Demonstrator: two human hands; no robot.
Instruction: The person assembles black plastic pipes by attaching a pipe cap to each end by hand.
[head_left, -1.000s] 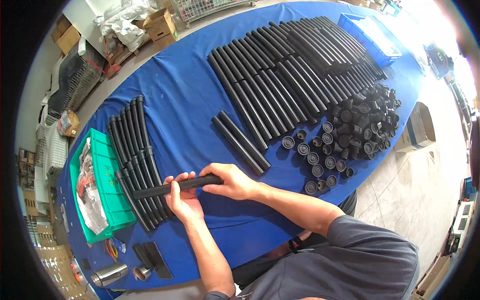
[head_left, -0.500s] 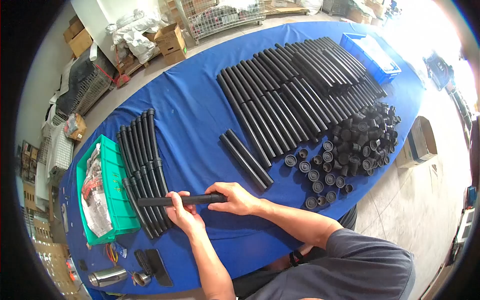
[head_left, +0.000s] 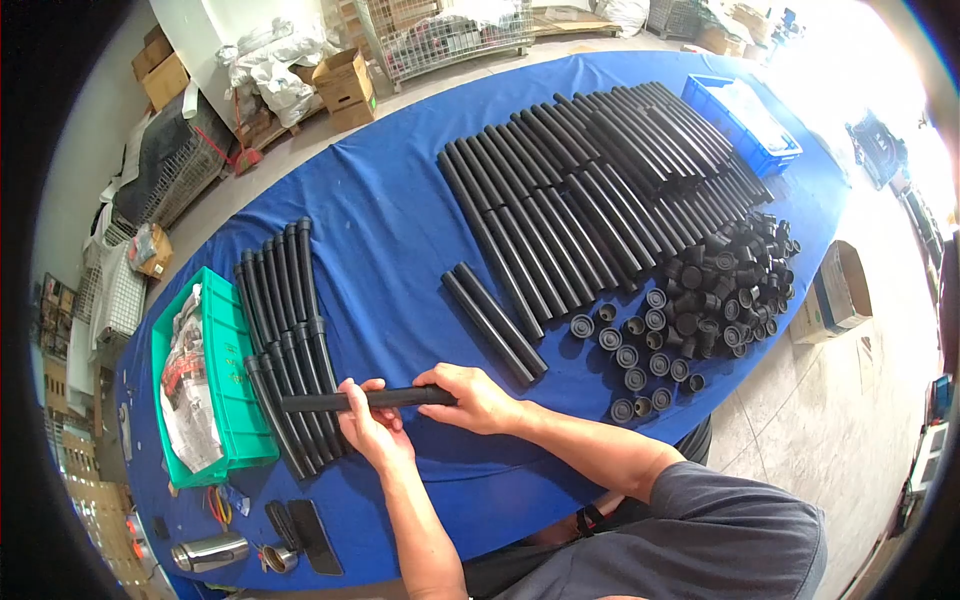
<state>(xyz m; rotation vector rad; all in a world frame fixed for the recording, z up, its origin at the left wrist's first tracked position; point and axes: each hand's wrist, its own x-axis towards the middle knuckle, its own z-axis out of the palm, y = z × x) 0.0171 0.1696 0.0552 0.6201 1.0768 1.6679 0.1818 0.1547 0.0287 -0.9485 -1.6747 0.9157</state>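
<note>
A black plastic tube [head_left: 318,403] lies level across both hands, near the table's front. My left hand [head_left: 375,428] holds it around the middle, thumb and fingers on either side. My right hand [head_left: 472,400] is wrapped over the tube's right end, so whatever sits on that end is largely hidden. To the left, beneath the tube's free end, lie two rows of black tubes with wider end pieces [head_left: 290,345]. Two loose black tubes [head_left: 495,320] lie beyond my right hand.
A large stack of black tubes [head_left: 560,200] covers the table's far side, beside a heap of black end caps [head_left: 715,290]. A green crate [head_left: 235,400] stands left, a blue crate [head_left: 770,150] far right. A phone [head_left: 315,537] and a steel flask [head_left: 210,552] lie front left.
The tube in my hands has shifted slightly to the right. My left hand's fingers have moved a little on it, and my right hand stays on its end.
</note>
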